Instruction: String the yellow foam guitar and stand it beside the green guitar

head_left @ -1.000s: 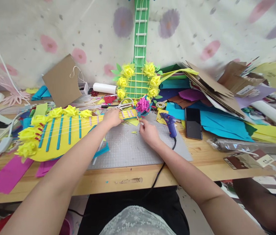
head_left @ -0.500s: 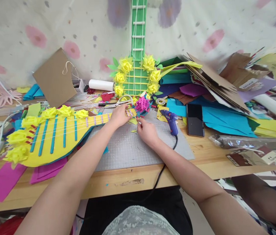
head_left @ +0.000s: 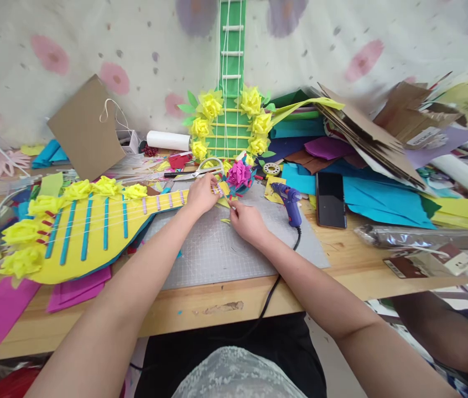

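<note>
A yellow paper guitar [head_left: 80, 243] with teal bars, white strings and yellow paper roses lies at the left, its neck pointing right. My left hand [head_left: 203, 193] is closed over the neck close to its head end. Beside that end, my right hand [head_left: 245, 220] has its fingers pinched together; whatever is between them is too small to make out. A magenta paper flower [head_left: 239, 173] sits at the head of the neck, just beyond my fingers. Scissors [head_left: 204, 169] with pale handles lie behind my left hand.
A blue glue gun [head_left: 290, 202] rests on the grey cutting mat [head_left: 201, 257], its cord trailing over the table edge. Right of it lies a phone [head_left: 331, 200]. A green paper guitar [head_left: 230, 132] stands against the wall. Blue paper [head_left: 383, 204] and cardboard [head_left: 367, 138] pile up at right.
The whole view has shifted slightly, showing more of the green neck's lower position. Both hands keep nearly the same places at the yellow neck's end.
</note>
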`<action>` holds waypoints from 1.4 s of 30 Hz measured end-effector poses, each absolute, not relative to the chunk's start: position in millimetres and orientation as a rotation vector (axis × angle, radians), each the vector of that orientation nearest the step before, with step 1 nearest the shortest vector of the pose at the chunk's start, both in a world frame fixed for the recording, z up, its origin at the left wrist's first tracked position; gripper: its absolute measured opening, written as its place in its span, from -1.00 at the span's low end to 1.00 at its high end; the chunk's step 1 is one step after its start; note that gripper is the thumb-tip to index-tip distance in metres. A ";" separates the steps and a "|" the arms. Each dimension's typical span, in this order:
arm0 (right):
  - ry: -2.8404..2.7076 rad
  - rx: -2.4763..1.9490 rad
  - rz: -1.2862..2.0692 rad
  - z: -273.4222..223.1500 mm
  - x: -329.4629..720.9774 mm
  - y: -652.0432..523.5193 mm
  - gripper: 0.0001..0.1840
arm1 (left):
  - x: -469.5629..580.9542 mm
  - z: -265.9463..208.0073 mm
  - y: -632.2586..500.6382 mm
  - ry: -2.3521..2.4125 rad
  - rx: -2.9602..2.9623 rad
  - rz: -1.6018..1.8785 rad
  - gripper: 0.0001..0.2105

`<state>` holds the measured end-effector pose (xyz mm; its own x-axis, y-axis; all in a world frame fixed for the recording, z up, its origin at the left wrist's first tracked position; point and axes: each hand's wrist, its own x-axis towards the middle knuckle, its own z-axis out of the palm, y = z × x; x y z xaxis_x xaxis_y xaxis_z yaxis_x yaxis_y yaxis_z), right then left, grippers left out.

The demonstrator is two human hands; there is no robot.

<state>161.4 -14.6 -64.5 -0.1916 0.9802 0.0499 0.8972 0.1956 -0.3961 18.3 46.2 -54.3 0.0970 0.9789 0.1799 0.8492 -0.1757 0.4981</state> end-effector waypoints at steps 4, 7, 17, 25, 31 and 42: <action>-2.217 -1.740 0.394 -64.4 166.4 -14.2 -0.60 | 18.5 -54.4 46.0 1.838 2.103 0.676 -0.70; -2.244 -1.727 0.357 -65.0 168.2 -14.6 -0.60 | 18.7 -54.3 46.1 1.839 2.104 0.679 -0.71; -2.303 -1.734 0.336 -66.3 165.9 -13.7 -0.60 | 17.3 -54.4 49.3 1.776 2.128 0.668 -0.72; -2.261 -1.714 0.388 -69.4 165.3 -11.9 -0.59 | 17.6 -53.0 47.9 1.783 2.125 0.650 -0.72; -2.195 -1.711 0.479 -67.4 166.3 -10.3 -0.59 | 17.5 -54.3 48.9 1.787 2.122 0.646 -0.71; -1.873 -1.651 0.801 -75.1 166.6 -9.6 -0.61 | 18.7 -53.7 48.7 1.820 2.120 0.639 -0.72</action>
<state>166.6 -9.6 -75.1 -0.1275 0.9918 -0.0047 0.6883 0.0851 -0.7205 18.7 48.7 -53.7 0.1113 0.9822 0.1511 0.8612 -0.1712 0.4785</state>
